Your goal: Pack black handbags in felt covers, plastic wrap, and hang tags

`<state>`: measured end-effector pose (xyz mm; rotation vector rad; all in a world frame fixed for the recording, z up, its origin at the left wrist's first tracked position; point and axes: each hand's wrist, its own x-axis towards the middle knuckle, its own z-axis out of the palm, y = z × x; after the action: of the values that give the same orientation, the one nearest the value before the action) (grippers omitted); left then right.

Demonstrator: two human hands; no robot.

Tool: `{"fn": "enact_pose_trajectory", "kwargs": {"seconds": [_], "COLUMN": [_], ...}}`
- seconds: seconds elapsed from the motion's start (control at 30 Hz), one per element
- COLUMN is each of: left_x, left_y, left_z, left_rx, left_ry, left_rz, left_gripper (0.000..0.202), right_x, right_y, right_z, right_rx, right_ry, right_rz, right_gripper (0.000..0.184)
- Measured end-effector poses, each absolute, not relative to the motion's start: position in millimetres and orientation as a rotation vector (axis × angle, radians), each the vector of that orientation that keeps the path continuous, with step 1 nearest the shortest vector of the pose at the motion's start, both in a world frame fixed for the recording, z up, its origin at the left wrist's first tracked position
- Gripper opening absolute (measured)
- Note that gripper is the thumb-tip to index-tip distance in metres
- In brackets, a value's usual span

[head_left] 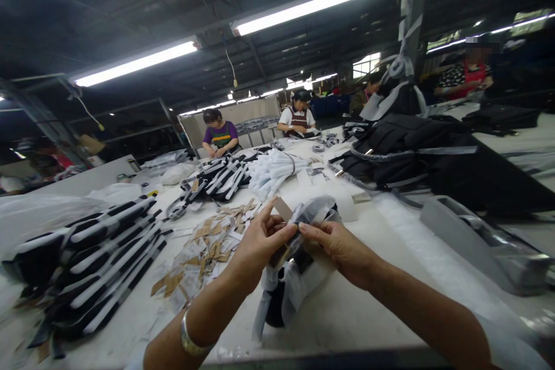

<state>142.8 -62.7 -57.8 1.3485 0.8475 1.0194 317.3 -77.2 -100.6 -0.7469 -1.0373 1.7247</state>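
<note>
A black strap bundle [274,303] partly wrapped in whitish plastic film lies coiled on the table in front of me. My left hand [264,237] is closed on its upper part, thumb and fingers pinched together. A small brown card tag [284,208] sticks up beside the left fingertips. From the other side, my right hand [336,245] pinches the same bundle, its thumb almost touching the left thumb. The exact spot between the two thumbs is small and partly hidden by the fingers. A shiny metal-looking part shows below the hands.
Loose brown and white tags [203,248] are scattered left of the hands. Stacked black-and-white straps [108,254] lie farther left. White rolled strips [277,170] sit ahead. A grey tape dispenser-like object [481,243] and a black fabric pile [416,156] stand right. Several co-workers sit beyond.
</note>
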Motion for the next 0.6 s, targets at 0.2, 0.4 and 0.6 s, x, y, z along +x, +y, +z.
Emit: {"fn": "enact_pose_trajectory", "kwargs": {"seconds": [0.2,0.4,0.6], "left_x": [140,138,139], "left_y": [-62,-62,-67], "left_z": [-61,-61,-57], "left_rx": [1.351,1.385,1.465], "left_ry": [0.927,0.991,0.96], "left_rz": [1.003,1.068,1.071], "left_gripper": [0.046,0.048,0.037], "right_x": [322,320,304], "right_y": [-79,-91,-109], "right_z": [-97,-108,-105], "right_rx": [-0.742,-0.634,-0.58], "right_ry": [-0.975,-0.722,-0.785], "right_rz": [1.753,1.728,1.633], "right_gripper": [0.039,0.029,0.036]}}
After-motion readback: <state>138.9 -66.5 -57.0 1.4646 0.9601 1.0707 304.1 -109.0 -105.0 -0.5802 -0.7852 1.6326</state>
